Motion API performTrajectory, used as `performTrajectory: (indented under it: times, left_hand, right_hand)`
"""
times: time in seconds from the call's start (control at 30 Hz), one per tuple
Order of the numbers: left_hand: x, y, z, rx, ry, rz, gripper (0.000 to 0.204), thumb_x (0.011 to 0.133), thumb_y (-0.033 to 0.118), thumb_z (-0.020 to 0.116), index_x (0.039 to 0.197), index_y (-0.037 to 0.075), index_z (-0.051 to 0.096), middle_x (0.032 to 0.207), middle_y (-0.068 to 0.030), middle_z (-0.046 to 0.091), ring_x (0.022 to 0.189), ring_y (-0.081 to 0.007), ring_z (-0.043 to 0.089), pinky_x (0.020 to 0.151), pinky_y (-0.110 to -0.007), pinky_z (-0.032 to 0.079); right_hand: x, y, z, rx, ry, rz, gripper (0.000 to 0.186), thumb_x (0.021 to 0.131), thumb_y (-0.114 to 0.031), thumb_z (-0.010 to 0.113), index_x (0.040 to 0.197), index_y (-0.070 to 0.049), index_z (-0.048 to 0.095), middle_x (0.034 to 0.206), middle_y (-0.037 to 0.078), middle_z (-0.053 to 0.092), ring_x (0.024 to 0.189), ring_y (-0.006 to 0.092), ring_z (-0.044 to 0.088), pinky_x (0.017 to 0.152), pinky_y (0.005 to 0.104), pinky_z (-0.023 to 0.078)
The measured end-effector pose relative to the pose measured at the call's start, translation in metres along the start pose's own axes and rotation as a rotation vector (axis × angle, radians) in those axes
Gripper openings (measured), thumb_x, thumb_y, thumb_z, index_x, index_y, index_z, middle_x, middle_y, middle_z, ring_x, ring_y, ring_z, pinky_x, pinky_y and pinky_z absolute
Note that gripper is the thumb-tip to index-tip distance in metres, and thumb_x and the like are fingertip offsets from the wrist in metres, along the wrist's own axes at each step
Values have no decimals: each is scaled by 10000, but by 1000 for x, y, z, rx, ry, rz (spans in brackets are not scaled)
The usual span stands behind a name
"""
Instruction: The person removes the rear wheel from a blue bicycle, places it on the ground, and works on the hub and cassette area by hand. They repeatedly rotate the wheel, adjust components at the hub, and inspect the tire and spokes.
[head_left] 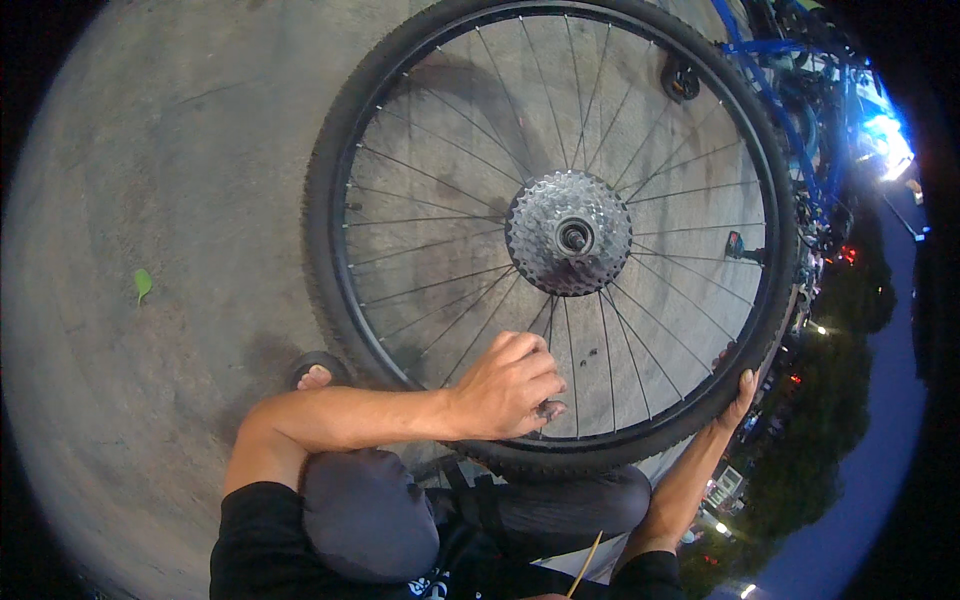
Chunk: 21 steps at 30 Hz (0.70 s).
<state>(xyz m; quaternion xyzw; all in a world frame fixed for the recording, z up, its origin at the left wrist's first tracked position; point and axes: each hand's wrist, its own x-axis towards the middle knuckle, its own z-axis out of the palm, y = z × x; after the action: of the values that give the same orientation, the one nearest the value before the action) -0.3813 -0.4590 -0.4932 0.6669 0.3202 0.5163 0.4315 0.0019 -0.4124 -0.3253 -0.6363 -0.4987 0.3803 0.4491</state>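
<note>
A bicycle wheel (322,240) with a knobby black tyre and thin spokes fills the middle of the view, its silver cassette (570,235) facing up toward me. My left hand (508,388) is closed over the near part of the wheel, just inside the rim. Its fingers are curled together at the spokes, and a small dark bit shows at the fingertips, too small to name. My right hand (738,402) grips the tyre at the near right, thumb on top, with the other fingers mostly hidden beneath. The wheel's near edge lies by my knees.
A blue bicycle frame (805,150) stands at the upper right, beside the wheel. Through the spokes, a dark object with a red patch (736,245) shows. A green leaf (142,286) lies on the concrete floor (200,180). My sandalled foot (316,374) is left of the wheel.
</note>
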Motion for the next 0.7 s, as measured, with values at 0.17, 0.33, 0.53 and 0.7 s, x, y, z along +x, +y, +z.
performTrajectory:
  times: [0.17, 0.33, 0.53, 0.7]
  left_hand:
    - [-1, 0, 0, -1, -4, 2, 273, 680, 227, 811, 866, 99, 657, 869, -29, 575, 942, -253, 527, 811, -407, 408]
    - [0, 3, -2, 2, -8, 0, 281, 678, 226, 813, 878, 99, 663, 874, -28, 573, 953, -256, 524, 808, -408, 407]
    - [0, 6, -6, -1, -39, -26, 292, 673, 190, 821, 917, 105, 686, 914, -18, 610, 969, -254, 561, 837, -405, 417]
    - [0, 7, -4, -2, -29, -4, 291, 672, 210, 818, 896, 96, 672, 886, -30, 589, 951, -255, 542, 822, -406, 412]
  right_hand:
    - [0, -2, 3, -6, -3, 14, 558, 890, -299, 633, 1311, 26, 465, 1121, 200, 621, 937, 256, 646, 813, 368, 543]
    - [0, -2, 2, -19, 12, 42, 552, 899, -301, 615, 1318, 26, 465, 1128, 198, 613, 944, 253, 641, 807, 354, 541]
    - [-1, -3, 7, -15, 21, 47, 552, 908, -308, 609, 1323, 24, 461, 1125, 194, 614, 952, 253, 643, 812, 357, 542]
    - [-1, -1, 4, 17, -3, 62, 544, 913, -316, 607, 1317, 19, 464, 1130, 193, 615, 957, 247, 645, 821, 354, 545]
